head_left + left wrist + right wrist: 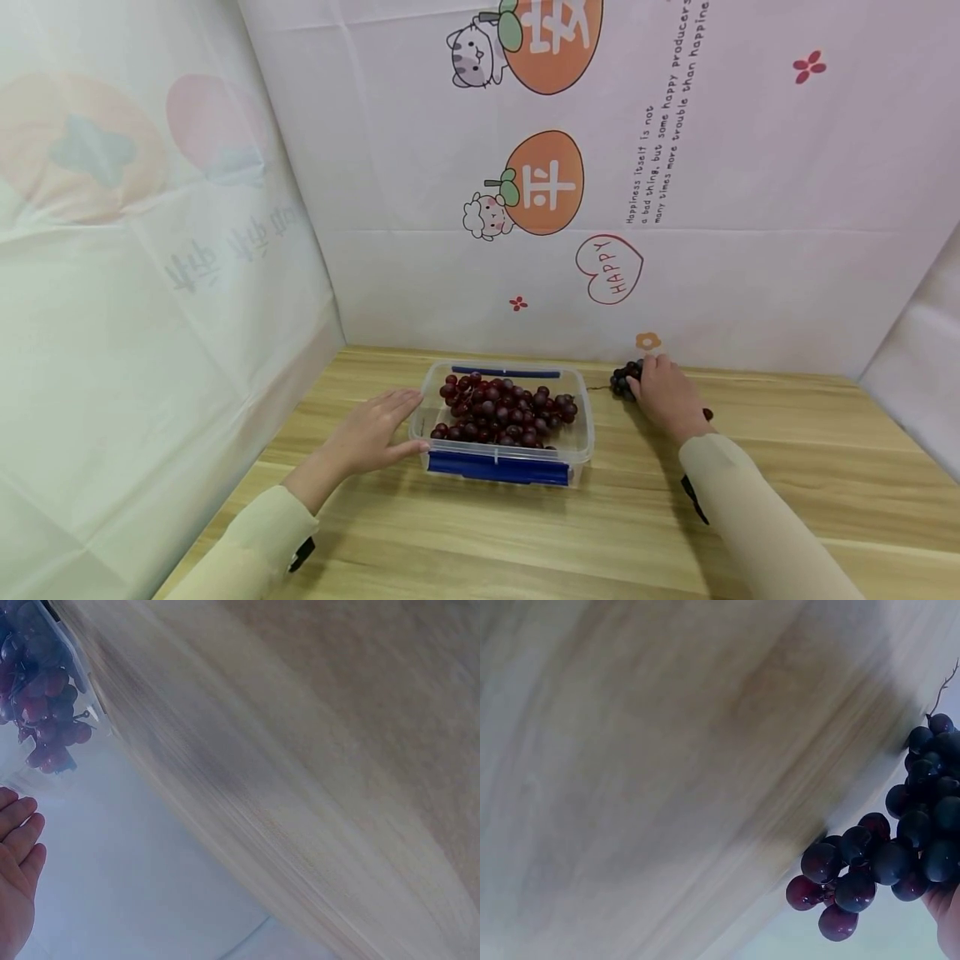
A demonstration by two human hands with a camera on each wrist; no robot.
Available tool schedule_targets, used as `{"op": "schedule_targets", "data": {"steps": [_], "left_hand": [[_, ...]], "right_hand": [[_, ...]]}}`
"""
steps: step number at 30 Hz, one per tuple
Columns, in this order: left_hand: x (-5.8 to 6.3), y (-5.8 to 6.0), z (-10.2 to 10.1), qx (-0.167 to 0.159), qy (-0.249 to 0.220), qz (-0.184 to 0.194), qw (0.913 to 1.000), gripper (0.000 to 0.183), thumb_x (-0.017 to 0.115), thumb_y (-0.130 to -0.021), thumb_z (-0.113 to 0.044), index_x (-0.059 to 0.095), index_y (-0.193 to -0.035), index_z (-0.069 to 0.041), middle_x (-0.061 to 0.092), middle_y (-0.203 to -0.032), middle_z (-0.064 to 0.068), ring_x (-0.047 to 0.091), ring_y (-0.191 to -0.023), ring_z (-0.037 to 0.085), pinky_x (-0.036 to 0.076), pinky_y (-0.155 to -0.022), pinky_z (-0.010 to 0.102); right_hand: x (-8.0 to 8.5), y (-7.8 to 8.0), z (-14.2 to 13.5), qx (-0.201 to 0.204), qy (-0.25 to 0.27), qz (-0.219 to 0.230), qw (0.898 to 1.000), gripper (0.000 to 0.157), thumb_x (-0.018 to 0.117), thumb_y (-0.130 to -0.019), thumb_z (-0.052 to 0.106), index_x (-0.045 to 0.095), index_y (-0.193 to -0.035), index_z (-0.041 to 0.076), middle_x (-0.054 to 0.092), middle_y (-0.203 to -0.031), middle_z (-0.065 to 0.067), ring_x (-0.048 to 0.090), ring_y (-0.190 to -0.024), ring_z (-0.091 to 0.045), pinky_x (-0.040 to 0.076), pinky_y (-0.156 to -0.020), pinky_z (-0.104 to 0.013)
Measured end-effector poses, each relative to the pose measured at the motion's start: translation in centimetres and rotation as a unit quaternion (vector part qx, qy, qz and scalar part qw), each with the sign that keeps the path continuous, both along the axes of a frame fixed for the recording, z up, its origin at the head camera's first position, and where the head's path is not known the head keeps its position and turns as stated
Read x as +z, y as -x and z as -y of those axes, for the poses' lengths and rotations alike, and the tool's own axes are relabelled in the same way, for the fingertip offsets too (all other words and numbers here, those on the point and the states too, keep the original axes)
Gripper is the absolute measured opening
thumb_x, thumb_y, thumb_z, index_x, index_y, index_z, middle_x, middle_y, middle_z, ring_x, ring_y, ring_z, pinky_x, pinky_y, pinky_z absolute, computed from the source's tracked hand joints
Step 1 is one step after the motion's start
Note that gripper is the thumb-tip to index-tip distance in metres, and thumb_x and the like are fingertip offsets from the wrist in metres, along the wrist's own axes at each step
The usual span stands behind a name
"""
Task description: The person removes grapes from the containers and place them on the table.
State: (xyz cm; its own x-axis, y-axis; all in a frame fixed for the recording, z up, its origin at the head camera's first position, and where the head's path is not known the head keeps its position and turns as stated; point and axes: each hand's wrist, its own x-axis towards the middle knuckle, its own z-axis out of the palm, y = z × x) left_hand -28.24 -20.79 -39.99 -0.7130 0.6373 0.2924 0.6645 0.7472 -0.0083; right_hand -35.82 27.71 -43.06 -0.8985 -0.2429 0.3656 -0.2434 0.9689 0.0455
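Note:
A clear plastic box (589, 429) with blue clips (498, 468) holds bunches of red grapes (502, 410). My left hand (377, 433) is at the box's left side, fingers extended and the thumb at its front left corner. In the left wrist view its straight fingers (21, 832) show below the grapes. To the right of the box, my right hand (666, 396) grips a dark bunch of grapes (621, 382), fingers bent over it. A thin stem sticks out toward the box. The right wrist view shows the bunch (922, 817) close up, with most of that hand hidden.
The box stands on a wood-grain table (480, 533). Behind it rises a white printed cloth (420, 283), and another white cloth (150, 350) hangs along the left side. The dark bunch lies near the table's back edge.

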Motion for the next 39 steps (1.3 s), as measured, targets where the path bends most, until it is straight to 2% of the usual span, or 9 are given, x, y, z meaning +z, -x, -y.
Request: {"op": "schedule_targets", "data": {"steps": [8,18,24,39], "left_hand": [[-0.01,-0.05,-0.1,0.002,0.002,0.0,1.0,0.08,0.056,-0.092,-0.057,0.043,-0.143,0.004,0.044,-0.145,0.019,0.04,-0.134,0.034,0.033,-0.11,0.05],[0.13,-0.1,-0.2,-0.004,-0.001,-0.003,1.0,0.081,0.053,-0.093,-0.059,0.045,-0.141,0.006,0.046,-0.143,0.02,0.043,-0.132,0.037,0.032,-0.111,0.049],[0.17,-0.1,-0.22,0.002,0.005,0.001,1.0,0.08,0.057,-0.092,-0.056,0.044,-0.142,0.005,0.045,-0.145,0.019,0.042,-0.133,0.035,0.03,-0.112,0.047],[0.09,0.0,-0.09,-0.004,0.005,-0.007,1.0,0.08,0.057,-0.092,-0.056,0.044,-0.142,0.005,0.046,-0.144,0.019,0.043,-0.132,0.035,0.033,-0.111,0.049]], "right_hand": [[-0.17,0.16,-0.05,-0.003,0.02,0.033,0.999,0.051,0.052,-0.101,0.025,0.042,-0.117,-0.022,0.049,-0.102,-0.035,0.058,-0.088,-0.044,0.054,-0.071,-0.053],[0.16,0.24,0.07,-0.007,0.039,0.066,0.997,0.054,0.049,-0.102,0.028,0.04,-0.124,-0.021,0.049,-0.109,-0.038,0.056,-0.096,-0.049,0.052,-0.076,-0.058],[0.23,0.29,0.17,-0.016,0.045,0.087,0.995,0.057,0.048,-0.103,0.029,0.036,-0.128,-0.021,0.047,-0.116,-0.041,0.055,-0.101,-0.051,0.05,-0.079,-0.06],[0.46,0.15,0.21,-0.022,0.055,0.099,0.993,0.065,0.049,-0.102,0.036,0.033,-0.129,-0.02,0.047,-0.116,-0.041,0.053,-0.102,-0.052,0.049,-0.08,-0.061]]}}
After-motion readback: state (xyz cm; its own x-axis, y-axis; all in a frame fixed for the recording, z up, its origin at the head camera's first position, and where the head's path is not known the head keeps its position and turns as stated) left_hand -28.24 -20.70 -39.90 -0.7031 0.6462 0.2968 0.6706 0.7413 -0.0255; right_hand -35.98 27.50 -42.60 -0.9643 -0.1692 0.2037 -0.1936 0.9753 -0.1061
